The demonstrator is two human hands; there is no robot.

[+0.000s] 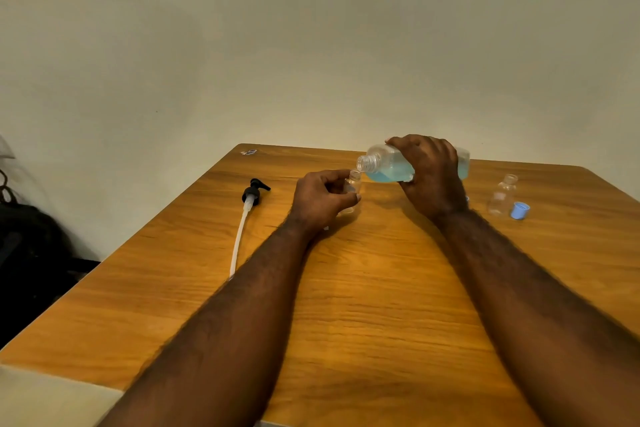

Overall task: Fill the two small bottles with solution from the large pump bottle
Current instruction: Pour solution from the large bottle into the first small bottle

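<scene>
My right hand (431,177) grips the large clear bottle (388,165), tipped on its side with its open neck pointing left. Blue solution lies along the bottle's lower side. My left hand (320,201) holds a small clear bottle (353,184) upright on the wooden table, its open mouth just below the large bottle's neck. A second small clear bottle (502,194) stands uncapped at the far right, apart from both hands. The black pump head (254,191) with its long white tube lies on the table to the left.
A blue cap (520,210) lies beside the second small bottle, and a sliver of another blue thing shows behind my right wrist. The wooden table (363,305) meets a plain wall at the back. A dark bag (31,253) sits off the table's left edge.
</scene>
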